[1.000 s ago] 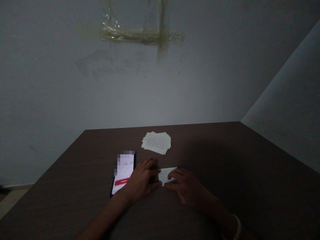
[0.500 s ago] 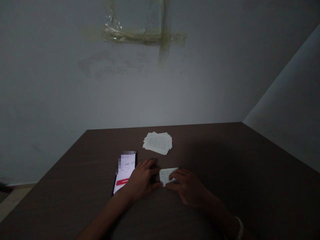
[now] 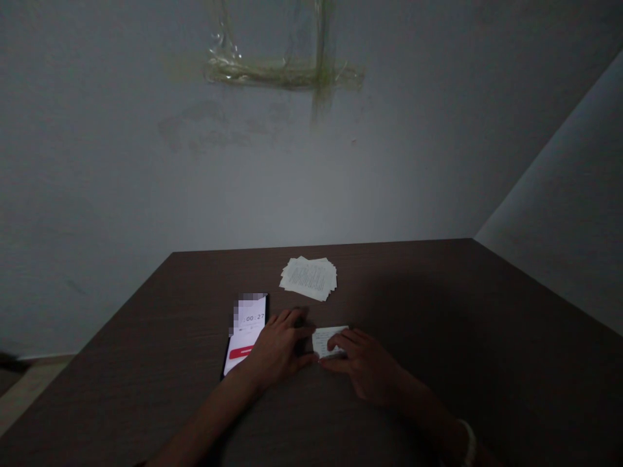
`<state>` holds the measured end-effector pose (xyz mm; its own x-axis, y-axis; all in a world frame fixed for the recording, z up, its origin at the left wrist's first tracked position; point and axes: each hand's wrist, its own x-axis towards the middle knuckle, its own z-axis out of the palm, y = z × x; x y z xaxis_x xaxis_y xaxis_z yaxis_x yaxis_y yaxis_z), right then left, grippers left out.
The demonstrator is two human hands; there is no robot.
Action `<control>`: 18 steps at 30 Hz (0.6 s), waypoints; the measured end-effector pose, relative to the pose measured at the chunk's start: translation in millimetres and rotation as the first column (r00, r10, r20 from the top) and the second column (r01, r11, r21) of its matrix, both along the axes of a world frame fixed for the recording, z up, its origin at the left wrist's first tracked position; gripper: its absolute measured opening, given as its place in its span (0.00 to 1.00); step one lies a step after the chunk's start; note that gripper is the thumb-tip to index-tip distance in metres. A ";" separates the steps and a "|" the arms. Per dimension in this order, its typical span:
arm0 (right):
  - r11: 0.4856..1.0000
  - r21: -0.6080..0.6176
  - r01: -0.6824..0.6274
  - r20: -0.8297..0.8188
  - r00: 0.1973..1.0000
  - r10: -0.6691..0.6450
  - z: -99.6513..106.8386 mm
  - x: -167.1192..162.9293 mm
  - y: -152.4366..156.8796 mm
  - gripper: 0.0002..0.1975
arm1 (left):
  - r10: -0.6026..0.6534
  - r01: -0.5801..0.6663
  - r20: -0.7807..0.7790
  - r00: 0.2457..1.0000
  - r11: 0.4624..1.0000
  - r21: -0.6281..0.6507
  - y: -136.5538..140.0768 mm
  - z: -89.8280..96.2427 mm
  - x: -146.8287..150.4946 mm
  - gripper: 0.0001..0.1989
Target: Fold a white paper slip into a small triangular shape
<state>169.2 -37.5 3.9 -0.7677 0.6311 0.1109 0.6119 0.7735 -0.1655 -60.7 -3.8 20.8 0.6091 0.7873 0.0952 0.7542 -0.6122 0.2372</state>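
Observation:
A small folded piece of printed paper (image 3: 321, 338) lies on the table between my hands. My right hand (image 3: 370, 366) grips its right part, the thumb along the near edge and the index finger bent on top. On the left, my left hand (image 3: 280, 350) rests with its fingers spread. Its index finger and thumb reach the paper's left corners. Further back sits a loose, fanned pile of printed paper slips (image 3: 309, 279).
A phone (image 3: 248, 334) with a lit timer screen lies left of my left hand, which partly covers it. The dark wooden table (image 3: 146, 324) meets a grey wall (image 3: 413, 162) at the back. Yellowed tape (image 3: 272, 74) sticks to that wall.
The right index finger and thumb have shifted slightly left over the folded paper. My left hand stays almost in place. The whole view has drifted a little.

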 end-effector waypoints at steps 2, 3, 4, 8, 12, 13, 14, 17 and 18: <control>1.000 0.011 -0.002 0.018 1.000 0.002 1.9 -0.6 -0.4 0.26 | 0.005 -0.005 0.005 1.000 1.000 0.000 0.1 -0.2 0.5 0.23; 1.000 0.021 0.000 0.025 1.000 0.000 2.6 -1.1 -0.5 0.26 | 0.008 -0.008 0.007 1.000 1.000 -0.001 0.2 -0.3 0.7 0.23; 1.000 0.030 0.000 0.033 0.999 -0.001 3.0 -1.3 -0.5 0.26 | 0.012 -0.012 0.007 1.000 1.000 -0.002 0.2 -0.5 0.8 0.24; 0.999 0.052 0.006 0.042 0.999 -0.009 1.8 3.1 0.7 0.20 | 0.029 -0.029 0.001 1.000 1.000 -0.005 0.1 -1.1 0.8 0.24; 0.996 0.042 0.081 0.045 0.996 -0.083 -0.4 21.3 -2.0 0.17 | 0.030 -0.030 0.013 0.999 1.000 -0.009 0.5 -2.5 0.4 0.25; 0.994 0.045 0.096 0.041 0.994 -0.098 -0.6 27.2 -3.8 0.16 | 0.030 -0.030 0.015 0.999 0.999 -0.010 0.7 -2.8 0.3 0.25; 0.993 0.043 0.107 0.034 0.994 -0.108 -0.6 33.2 -5.9 0.17 | 0.030 -0.030 0.018 0.999 1.000 -0.010 0.9 -3.1 0.2 0.25; 0.982 0.032 0.187 -0.018 0.982 -0.187 -0.6 48.9 -11.8 0.19 | 0.026 -0.025 0.028 0.999 1.000 -0.010 1.2 -3.3 -0.1 0.24; 0.977 0.026 0.213 -0.039 0.977 -0.212 -0.7 52.6 -13.0 0.20 | 0.025 -0.025 0.029 0.999 1.000 -0.010 1.1 -3.2 -0.3 0.24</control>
